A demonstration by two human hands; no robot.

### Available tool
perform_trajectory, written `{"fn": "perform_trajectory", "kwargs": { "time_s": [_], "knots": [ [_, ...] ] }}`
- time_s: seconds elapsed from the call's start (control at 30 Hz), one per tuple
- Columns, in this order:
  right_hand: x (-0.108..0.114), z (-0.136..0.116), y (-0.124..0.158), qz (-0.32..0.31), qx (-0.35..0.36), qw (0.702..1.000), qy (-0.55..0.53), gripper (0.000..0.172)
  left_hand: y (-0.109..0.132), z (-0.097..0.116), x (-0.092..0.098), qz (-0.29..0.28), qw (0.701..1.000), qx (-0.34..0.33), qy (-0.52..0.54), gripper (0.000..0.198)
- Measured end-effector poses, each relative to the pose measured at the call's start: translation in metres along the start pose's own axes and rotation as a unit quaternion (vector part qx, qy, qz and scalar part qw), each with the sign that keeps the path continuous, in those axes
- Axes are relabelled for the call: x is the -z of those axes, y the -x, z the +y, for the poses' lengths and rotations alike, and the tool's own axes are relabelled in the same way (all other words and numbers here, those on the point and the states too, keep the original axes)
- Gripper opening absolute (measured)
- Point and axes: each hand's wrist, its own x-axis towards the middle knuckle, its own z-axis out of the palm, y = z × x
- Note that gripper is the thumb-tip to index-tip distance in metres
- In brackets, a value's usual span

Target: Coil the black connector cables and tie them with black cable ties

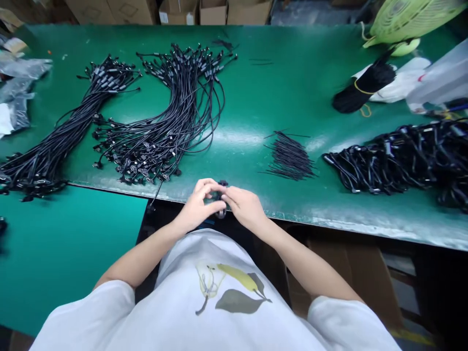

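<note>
At the near edge of the table, my left hand (195,208) curls its thumb and fingers around a small black cable (222,184). My right hand (245,207) meets it from the other side, fingertips pinched on the same cable. A dark end sticks out above the fingers and a paler, shiny part shows below them; the rest is hidden by my hands. To the right of my hands lies a pile of thin black twist ties (290,156). Left of them spreads a large heap of black cables with connectors (175,107).
Another bundle of black cables (84,107) lies far left. On the right are a row of coiled cables (398,151), a banded black bundle (360,90) and a light-green fan (413,19). Cardboard boxes (214,12) stand behind the green table (252,107).
</note>
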Motion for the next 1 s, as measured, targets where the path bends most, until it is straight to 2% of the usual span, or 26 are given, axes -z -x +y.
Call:
{"fn": "perform_trajectory", "kwargs": {
  "time_s": [0.1, 0.17, 0.23, 0.3, 0.33, 0.4, 0.43, 0.47, 0.53, 0.6, 0.63, 0.7, 0.77, 0.83, 0.9, 1.0],
  "knots": [
    [0.003, 0.002, -0.001, 0.026, -0.02, 0.999, -0.016, 0.03, 0.003, -0.014, -0.018, -0.001, 0.997, 0.025, 0.068, 0.082],
    [0.002, -0.003, -0.001, 0.049, -0.03, 0.997, -0.053, 0.029, 0.003, -0.021, -0.029, -0.014, 0.99, 0.024, 0.135, 0.085],
    [-0.001, -0.008, -0.001, 0.068, -0.05, 0.987, -0.139, 0.028, 0.001, -0.023, -0.035, 0.0, 0.984, -0.014, 0.178, 0.09],
    [-0.005, -0.01, -0.001, 0.047, -0.097, 0.953, -0.283, 0.03, -0.001, -0.022, -0.038, 0.014, 0.98, -0.044, 0.194, 0.089],
    [-0.007, -0.009, -0.001, 0.018, -0.128, 0.922, -0.364, 0.031, -0.002, -0.02, -0.038, 0.012, 0.98, -0.047, 0.193, 0.082],
    [-0.009, -0.005, -0.001, -0.051, -0.18, 0.855, -0.483, 0.038, -0.004, -0.019, -0.038, -0.012, 0.982, -0.023, 0.189, 0.062],
    [-0.008, -0.002, 0.0, -0.078, -0.188, 0.841, -0.501, 0.041, -0.005, -0.018, -0.038, -0.025, 0.981, 0.0, 0.194, 0.055],
    [-0.005, 0.0, 0.002, -0.091, -0.181, 0.851, -0.485, 0.043, -0.006, -0.018, -0.037, -0.035, 0.978, 0.025, 0.203, 0.051],
    [0.006, 0.003, 0.006, -0.062, -0.145, 0.916, -0.369, 0.042, -0.009, -0.018, -0.036, -0.036, 0.97, 0.065, 0.233, 0.048],
    [0.022, 0.006, 0.01, 0.042, -0.108, 0.971, -0.209, 0.033, -0.01, -0.016, -0.034, -0.031, 0.964, 0.087, 0.25, 0.048],
    [0.03, 0.007, 0.01, 0.099, -0.086, 0.982, -0.139, 0.028, -0.011, -0.013, -0.032, -0.037, 0.964, 0.094, 0.248, 0.048],
    [0.044, 0.012, 0.007, 0.158, 0.004, 0.987, -0.044, 0.027, -0.011, -0.009, -0.029, -0.074, 0.964, 0.105, 0.231, 0.049],
    [0.052, 0.018, 0.0, 0.137, 0.131, 0.982, 0.014, 0.03, -0.01, -0.005, -0.026, -0.119, 0.964, 0.108, 0.209, 0.048],
    [0.055, 0.022, -0.007, 0.096, 0.219, 0.969, 0.067, 0.031, -0.009, -0.004, -0.026, -0.138, 0.966, 0.106, 0.191, 0.045],
    [0.056, 0.023, -0.012, 0.067, 0.24, 0.96, 0.126, 0.032, -0.008, -0.005, -0.027, -0.12, 0.972, 0.105, 0.17, 0.041],
    [0.056, 0.02, -0.017, 0.03, 0.208, 0.96, 0.186, 0.038, -0.007, -0.006, -0.031, -0.085, 0.984, 0.102, 0.116, 0.038]
  ]
}}
